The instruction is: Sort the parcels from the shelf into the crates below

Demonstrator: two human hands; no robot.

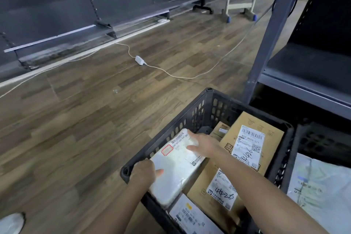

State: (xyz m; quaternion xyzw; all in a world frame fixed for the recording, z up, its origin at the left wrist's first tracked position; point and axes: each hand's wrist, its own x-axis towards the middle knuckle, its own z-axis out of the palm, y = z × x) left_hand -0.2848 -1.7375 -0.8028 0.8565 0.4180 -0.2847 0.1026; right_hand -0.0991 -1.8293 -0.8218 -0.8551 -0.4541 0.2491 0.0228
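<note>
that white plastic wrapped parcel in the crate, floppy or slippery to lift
Probably fairly stiff: the white parcel holds a flat, blocky shape with hands only at its ends. Its glossy wrap looks slippery, so the left hand gripping one corner might slide. It seems light, since the right hand just rests flat on it.

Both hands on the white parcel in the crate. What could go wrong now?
1. The white parcel seems to sit high against the left wall of the black crate, over the cardboard boxes; released, it could slide.
2. The left hand grips its near end by the rim, so fingers may get pinched; the right hand rests on top.
3. The white cable on the floor could trip you.
</note>
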